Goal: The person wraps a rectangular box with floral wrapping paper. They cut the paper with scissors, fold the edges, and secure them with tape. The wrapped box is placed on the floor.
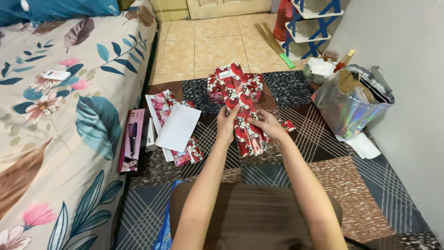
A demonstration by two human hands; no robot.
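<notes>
A long roll of red floral wrapping paper lies lengthwise over the patterned rug, held up at its near part. My left hand grips its left edge and my right hand grips its right edge, thumbs on top. Behind the roll sits a box wrapped in the same red floral paper, partly hidden by the roll. A small scrap of red paper lies just right of my right hand.
Left of my hands lie white sheets and floral paper pieces and a pink box against the floral-sheeted bed. A shiny holographic bag stands at the right by the wall, a broom and blue rack behind.
</notes>
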